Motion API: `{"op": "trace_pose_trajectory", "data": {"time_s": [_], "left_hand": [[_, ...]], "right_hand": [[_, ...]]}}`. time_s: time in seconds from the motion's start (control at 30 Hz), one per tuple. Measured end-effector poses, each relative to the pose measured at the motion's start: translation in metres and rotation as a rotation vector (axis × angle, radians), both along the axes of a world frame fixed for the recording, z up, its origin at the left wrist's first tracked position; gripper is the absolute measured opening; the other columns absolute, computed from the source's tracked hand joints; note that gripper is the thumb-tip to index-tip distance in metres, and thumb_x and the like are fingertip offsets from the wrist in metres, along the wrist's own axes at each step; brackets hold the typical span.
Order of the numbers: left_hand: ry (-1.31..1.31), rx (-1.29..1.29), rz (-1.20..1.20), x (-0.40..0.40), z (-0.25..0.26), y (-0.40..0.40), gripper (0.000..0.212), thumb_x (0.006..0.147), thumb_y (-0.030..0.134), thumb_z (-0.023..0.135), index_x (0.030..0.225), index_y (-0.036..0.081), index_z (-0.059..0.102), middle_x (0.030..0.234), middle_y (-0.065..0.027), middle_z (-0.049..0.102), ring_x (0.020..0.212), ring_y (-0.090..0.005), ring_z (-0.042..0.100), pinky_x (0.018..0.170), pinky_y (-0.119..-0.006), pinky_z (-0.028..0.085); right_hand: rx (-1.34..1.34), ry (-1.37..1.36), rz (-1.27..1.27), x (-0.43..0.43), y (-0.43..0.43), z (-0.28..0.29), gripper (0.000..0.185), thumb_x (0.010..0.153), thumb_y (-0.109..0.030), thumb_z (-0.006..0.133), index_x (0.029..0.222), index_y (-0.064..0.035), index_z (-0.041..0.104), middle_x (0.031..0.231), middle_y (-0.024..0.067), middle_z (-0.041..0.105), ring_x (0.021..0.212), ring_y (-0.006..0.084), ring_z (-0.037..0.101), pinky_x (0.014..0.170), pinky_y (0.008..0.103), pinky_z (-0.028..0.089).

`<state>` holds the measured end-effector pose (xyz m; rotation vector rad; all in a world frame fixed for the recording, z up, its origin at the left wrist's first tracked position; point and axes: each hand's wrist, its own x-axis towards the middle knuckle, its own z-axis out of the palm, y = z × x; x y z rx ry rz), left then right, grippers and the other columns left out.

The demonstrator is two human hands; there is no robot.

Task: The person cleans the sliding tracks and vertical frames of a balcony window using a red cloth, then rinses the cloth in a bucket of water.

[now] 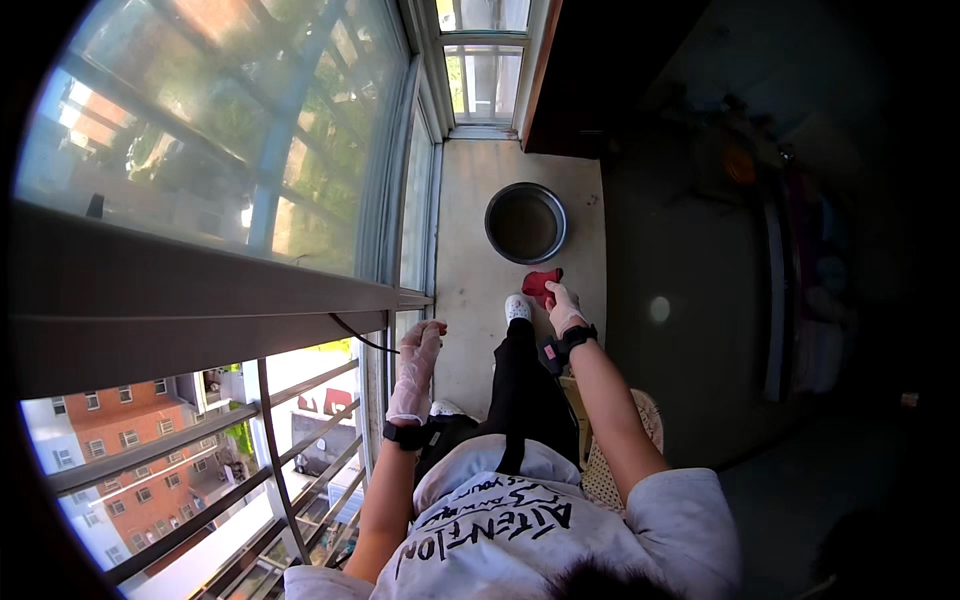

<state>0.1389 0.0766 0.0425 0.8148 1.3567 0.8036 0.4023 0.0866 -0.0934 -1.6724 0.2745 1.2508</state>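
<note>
My right hand [564, 306], in a thin clear glove, grips a red cloth [538, 284] between thumb and fingers. The cloth hangs just short of a round metal basin [526, 223], which looks to hold murky liquid. My left hand [421, 346], also in a clear glove, is raised beside the window frame with its fingers bent. Whether anything sits between those fingertips is hard to see. Below the cloth, a white patterned shoe [517, 308] rests on the pale ledge [469, 225].
On the left, a glass window pane [225, 135] stands above an opening with metal bars [225, 435]; buildings show far below. A dark cable [360, 336] hangs near my left hand. The ledge's right edge drops to a dark room. A woven chair [645, 416] stands by my right arm.
</note>
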Motion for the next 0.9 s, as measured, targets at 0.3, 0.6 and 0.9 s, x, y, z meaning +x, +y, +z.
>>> {"op": "trace_pose_trajectory", "data": {"time_s": [0.3,0.6,0.9], "left_hand": [[0.052,-0.224,0.083,0.065,-0.047,0.056,0.022,0.087,0.022,0.052,0.093,0.003,0.061,0.083,-0.0030,0.060,0.073,-0.0086,0.051,0.069,-0.023,0.039],[0.201,-0.310,0.178,0.104,-0.093,0.087,0.011,0.087,0.014,0.053,0.090,0.005,0.060,0.068,0.0055,0.046,0.060,-0.0025,0.037,0.054,-0.017,0.030],[-0.059,-0.249,0.274,0.186,-0.056,0.162,0.018,0.082,0.020,0.062,0.072,0.006,0.055,0.056,0.0047,0.043,0.052,-0.0045,0.037,0.049,-0.020,0.029]], "right_hand": [[-0.255,-0.277,0.427,0.072,0.133,-0.147,0.014,0.064,-0.011,0.058,0.071,0.0015,0.057,0.059,0.0085,0.057,0.047,0.0153,0.056,0.041,0.0281,0.044],[0.083,0.311,0.253,0.100,0.167,-0.167,0.046,0.089,-0.037,0.041,0.121,-0.0046,0.042,0.123,0.0130,0.045,0.111,0.0228,0.047,0.093,0.0333,0.035],[0.452,0.702,0.147,0.086,0.144,0.021,0.056,0.092,-0.044,0.021,0.131,-0.0054,0.034,0.137,0.0115,0.032,0.128,0.0227,0.028,0.104,0.0370,0.023]]}}
